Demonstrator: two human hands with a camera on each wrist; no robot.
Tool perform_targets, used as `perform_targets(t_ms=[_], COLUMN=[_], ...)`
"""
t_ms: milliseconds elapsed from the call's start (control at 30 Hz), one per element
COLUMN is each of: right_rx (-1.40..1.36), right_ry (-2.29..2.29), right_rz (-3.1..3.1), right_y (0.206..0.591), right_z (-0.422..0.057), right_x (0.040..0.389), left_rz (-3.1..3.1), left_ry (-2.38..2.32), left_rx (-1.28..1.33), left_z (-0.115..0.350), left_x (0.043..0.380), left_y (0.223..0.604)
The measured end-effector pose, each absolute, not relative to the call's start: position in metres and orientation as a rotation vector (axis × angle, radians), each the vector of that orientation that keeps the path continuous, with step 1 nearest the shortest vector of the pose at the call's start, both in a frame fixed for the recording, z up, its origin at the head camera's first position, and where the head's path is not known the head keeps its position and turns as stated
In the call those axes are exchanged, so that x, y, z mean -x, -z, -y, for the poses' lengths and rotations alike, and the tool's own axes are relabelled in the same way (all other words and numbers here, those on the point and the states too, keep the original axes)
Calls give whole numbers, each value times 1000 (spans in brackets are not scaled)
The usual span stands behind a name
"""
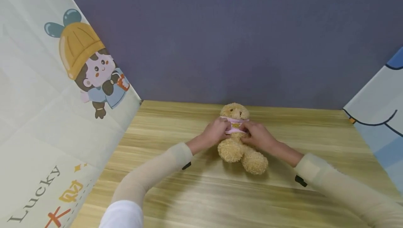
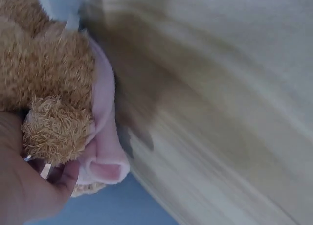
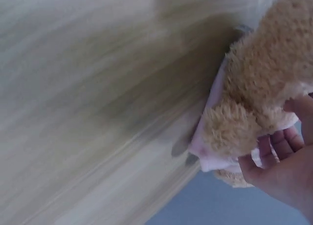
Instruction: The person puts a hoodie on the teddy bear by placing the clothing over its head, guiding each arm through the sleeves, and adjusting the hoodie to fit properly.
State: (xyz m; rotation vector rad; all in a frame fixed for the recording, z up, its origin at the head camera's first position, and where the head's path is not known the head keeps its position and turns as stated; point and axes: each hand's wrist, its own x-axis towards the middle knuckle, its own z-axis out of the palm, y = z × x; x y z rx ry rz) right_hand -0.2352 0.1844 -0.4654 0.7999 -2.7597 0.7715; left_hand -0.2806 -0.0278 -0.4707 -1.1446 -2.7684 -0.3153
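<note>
A light brown teddy bear point(image 1: 231, 150) lies on its back on the table, head toward the far wall and legs toward me. It wears a pink shirt point(image 1: 235, 125) with a small yellow-brown print at the chest. My left hand point(image 1: 216, 130) grips the shirt at the bear's left side in the head view, fingers curled in at the cloth. Opposite it, my right hand point(image 1: 259, 135) holds the shirt's other side with bent fingers. The left wrist view shows a furry paw point(image 2: 56, 132) beside the thumb. Another paw point(image 3: 230, 129) shows by the right fingertips.
The wood-grain table point(image 1: 176, 200) ends at a dark blue-grey wall point(image 1: 220, 39). A white printed sheet point(image 1: 31, 98) with a cartoon figure borders the left side. Another printed sheet point(image 1: 377, 116) borders the right. Black wrist straps show under both sleeves.
</note>
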Motion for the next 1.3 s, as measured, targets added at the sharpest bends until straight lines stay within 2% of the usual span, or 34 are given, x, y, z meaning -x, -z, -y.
perform_targets(t_ms=[333,633,867,1167,1300], right_rx=[-872,-947,-896,-892,-890], right_ry=[-695,-584,-640,-625,-577], right_rz=[2679,2583,2755,2626,2617], right_y=[470,473,469,479,482], right_z=[-183,-189,-189,-179,-178], right_x=[228,221,218,216,216], left_rz=[2566,2697,2866,2534,2551], left_ry=[144,501,732,415,428], left_rx=[1118,1179,1111,1161,1127], left_z=[34,52,58,44,45], left_x=[261,262,271,264,261], left_y=[478,472,476,492,492])
